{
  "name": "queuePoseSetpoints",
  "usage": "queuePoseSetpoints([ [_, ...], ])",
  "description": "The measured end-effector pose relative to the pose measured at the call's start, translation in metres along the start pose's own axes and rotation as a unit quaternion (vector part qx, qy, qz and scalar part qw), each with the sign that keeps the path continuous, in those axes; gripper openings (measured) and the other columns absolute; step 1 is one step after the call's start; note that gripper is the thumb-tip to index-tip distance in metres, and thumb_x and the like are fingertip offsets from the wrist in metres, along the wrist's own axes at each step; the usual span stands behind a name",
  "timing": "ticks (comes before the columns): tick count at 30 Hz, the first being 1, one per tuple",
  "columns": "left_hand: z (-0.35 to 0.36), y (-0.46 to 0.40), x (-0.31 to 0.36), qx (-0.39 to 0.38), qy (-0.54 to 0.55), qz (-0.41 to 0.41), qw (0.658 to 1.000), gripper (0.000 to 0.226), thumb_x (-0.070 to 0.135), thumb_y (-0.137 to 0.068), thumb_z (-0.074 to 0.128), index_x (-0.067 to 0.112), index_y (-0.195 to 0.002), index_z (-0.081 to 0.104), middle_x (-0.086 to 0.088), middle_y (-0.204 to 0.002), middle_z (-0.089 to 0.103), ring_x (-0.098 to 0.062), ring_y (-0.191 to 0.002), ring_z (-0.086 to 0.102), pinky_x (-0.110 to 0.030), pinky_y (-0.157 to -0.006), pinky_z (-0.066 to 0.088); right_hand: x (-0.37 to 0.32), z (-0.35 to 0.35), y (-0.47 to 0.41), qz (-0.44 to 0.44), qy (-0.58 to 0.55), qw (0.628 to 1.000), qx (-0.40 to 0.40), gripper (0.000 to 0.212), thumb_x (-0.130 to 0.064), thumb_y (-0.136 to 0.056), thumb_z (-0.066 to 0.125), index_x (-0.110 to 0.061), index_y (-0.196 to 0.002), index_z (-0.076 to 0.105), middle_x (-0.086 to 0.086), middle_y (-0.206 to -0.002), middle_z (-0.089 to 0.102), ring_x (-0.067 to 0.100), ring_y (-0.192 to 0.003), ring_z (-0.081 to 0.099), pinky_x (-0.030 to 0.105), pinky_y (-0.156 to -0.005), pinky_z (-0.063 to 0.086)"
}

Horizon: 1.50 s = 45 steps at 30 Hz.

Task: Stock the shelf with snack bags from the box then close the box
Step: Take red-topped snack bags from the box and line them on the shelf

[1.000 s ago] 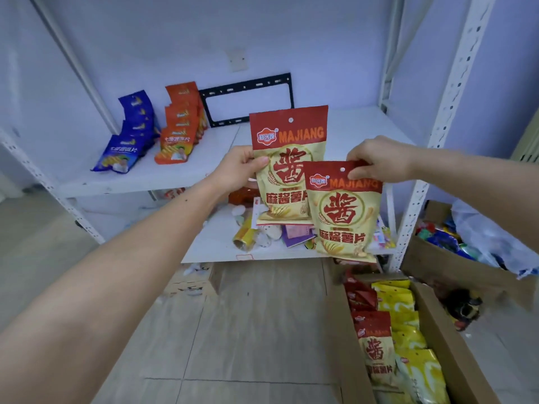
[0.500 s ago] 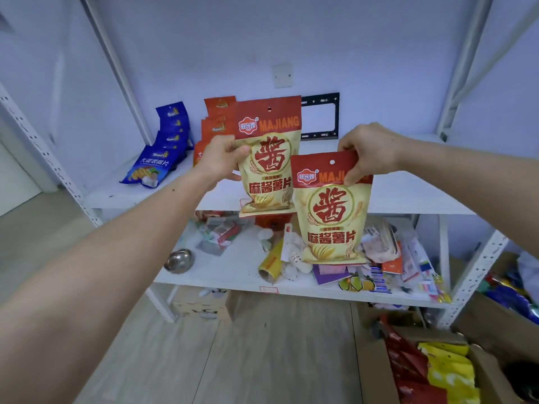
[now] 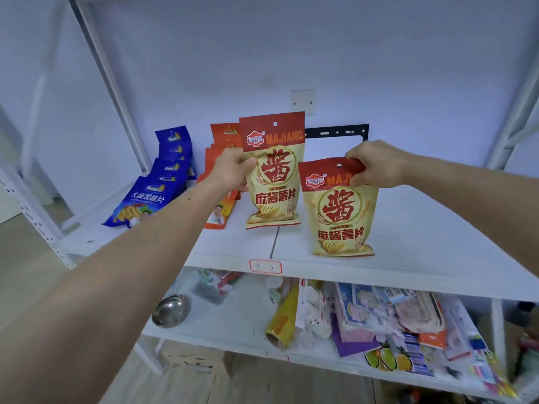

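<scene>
Lower shelf is a mess: steel bowl, yellow roll, loose packets. Up on the top shelf, right hand pinches the red top of one bag, upright near the front edge. Left hand grips a second bag by its side, further back. Blue bags and orange bags lean behind.

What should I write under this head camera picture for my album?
Two hands, left and right, each hold a Majiang bag over the shelf.
</scene>
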<state>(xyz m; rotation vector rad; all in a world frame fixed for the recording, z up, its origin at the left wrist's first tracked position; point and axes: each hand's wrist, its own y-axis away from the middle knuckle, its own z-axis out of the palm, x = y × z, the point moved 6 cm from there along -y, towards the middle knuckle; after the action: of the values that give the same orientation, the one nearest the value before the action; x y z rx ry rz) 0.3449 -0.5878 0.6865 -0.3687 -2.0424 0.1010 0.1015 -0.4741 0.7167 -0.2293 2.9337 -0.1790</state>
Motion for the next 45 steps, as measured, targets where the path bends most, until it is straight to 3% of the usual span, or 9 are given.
queuePoseSetpoints([
  [7, -0.004, -0.109, -0.051, -0.036, 0.003, -0.004, 0.999, 0.016, 0.018, -0.099, 0.051, 0.007, -0.104, 0.062, -0.006, -0.1, 0.072, -0.021, -0.09, 0.07, -0.039, -0.069, 0.061, 0.008, 0.025, -0.1, 0.024, 0.013, 1.0, 0.001, 0.005, -0.009, -0.086, 0.062, -0.011, -0.087, 0.058, 0.002, -0.083, 0.059, 0.02, -0.079, 0.055, 0.024, -0.057, 0.039],
  [16, -0.006, -0.233, -0.09, -0.102, 0.009, 0.009, 0.995, 0.019, 0.015, -0.1, 0.05, 0.021, -0.085, 0.06, -0.008, -0.103, 0.07, -0.024, -0.095, 0.068, -0.044, -0.076, 0.059, 0.008, 0.049, -0.208, 0.072, 0.014, 0.997, -0.013, 0.008, -0.006, -0.091, 0.054, -0.014, -0.093, 0.054, 0.0, -0.092, 0.058, 0.021, -0.087, 0.056, 0.028, -0.071, 0.04],
  [22, 0.007, -0.291, -0.11, -0.125, 0.022, 0.016, 0.992, 0.014, 0.014, -0.1, 0.048, 0.018, -0.099, 0.062, -0.004, -0.101, 0.069, -0.022, -0.095, 0.067, -0.035, -0.066, 0.058, 0.013, 0.065, -0.254, 0.091, 0.011, 0.996, -0.024, 0.01, -0.008, -0.092, 0.055, -0.015, -0.098, 0.052, 0.002, -0.097, 0.058, 0.02, -0.087, 0.054, 0.028, -0.071, 0.039],
  [27, 0.025, -0.325, -0.122, -0.133, 0.023, 0.006, 0.991, 0.015, 0.013, -0.1, 0.046, 0.019, -0.101, 0.06, -0.003, -0.101, 0.068, -0.019, -0.088, 0.066, -0.028, -0.058, 0.055, 0.021, 0.073, -0.287, 0.088, -0.004, 0.995, -0.035, 0.008, -0.009, -0.093, 0.055, -0.015, -0.096, 0.051, -0.003, -0.092, 0.055, 0.014, -0.083, 0.052, 0.021, -0.062, 0.038],
  [33, 0.048, -0.362, -0.135, -0.131, 0.003, -0.014, 0.991, 0.016, 0.016, -0.098, 0.049, 0.011, -0.096, 0.065, -0.014, -0.105, 0.071, -0.029, -0.096, 0.067, -0.045, -0.088, 0.055, 0.039, 0.08, -0.322, 0.08, -0.024, 0.995, -0.046, 0.007, -0.008, -0.093, 0.054, -0.014, -0.09, 0.051, -0.001, -0.09, 0.057, 0.015, -0.084, 0.055, 0.018, -0.063, 0.041],
  [36, 0.06, -0.385, -0.144, -0.138, -0.009, -0.017, 0.99, 0.02, 0.015, -0.097, 0.047, 0.006, -0.096, 0.066, -0.017, -0.094, 0.07, -0.024, -0.079, 0.064, -0.047, -0.079, 0.057, 0.049, 0.083, -0.336, 0.079, -0.034, 0.995, -0.054, 0.008, -0.008, -0.092, 0.055, -0.015, -0.088, 0.052, -0.002, -0.088, 0.058, 0.015, -0.084, 0.058, 0.022, -0.066, 0.044],
  [39, 0.072, -0.402, -0.152, -0.137, 0.001, -0.03, 0.99, 0.023, 0.012, -0.098, 0.046, 0.011, -0.086, 0.065, -0.008, -0.082, 0.067, -0.018, -0.07, 0.063, -0.032, -0.055, 0.055, 0.06, 0.084, -0.346, 0.08, -0.043, 0.994, -0.058, 0.022, -0.009, -0.091, 0.055, -0.023, -0.077, 0.046, -0.007, -0.082, 0.055, 0.012, -0.078, 0.056, 0.021, -0.061, 0.04],
  [42, 0.081, -0.419, -0.16, -0.111, 0.009, -0.029, 0.993, 0.026, 0.011, -0.097, 0.049, 0.019, -0.077, 0.063, -0.004, -0.083, 0.067, -0.022, -0.083, 0.065, -0.037, -0.074, 0.055, 0.07, 0.088, -0.356, 0.082, -0.048, 0.993, -0.066, 0.018, -0.011, -0.092, 0.055, -0.021, -0.08, 0.047, -0.01, -0.081, 0.055, 0.011, -0.078, 0.055, 0.019, -0.061, 0.038],
  [45, 0.084, -0.432, -0.163, -0.081, -0.03, -0.015, 0.996, 0.027, 0.012, -0.094, 0.052, 0.017, -0.068, 0.056, -0.004, -0.076, 0.063, -0.022, -0.078, 0.061, -0.035, -0.074, 0.05, 0.075, 0.092, -0.364, 0.083, -0.062, 0.992, -0.073, 0.024, -0.011, -0.093, 0.055, -0.025, -0.076, 0.044, -0.012, -0.078, 0.052, 0.004, -0.073, 0.052, 0.017, -0.058, 0.035],
])
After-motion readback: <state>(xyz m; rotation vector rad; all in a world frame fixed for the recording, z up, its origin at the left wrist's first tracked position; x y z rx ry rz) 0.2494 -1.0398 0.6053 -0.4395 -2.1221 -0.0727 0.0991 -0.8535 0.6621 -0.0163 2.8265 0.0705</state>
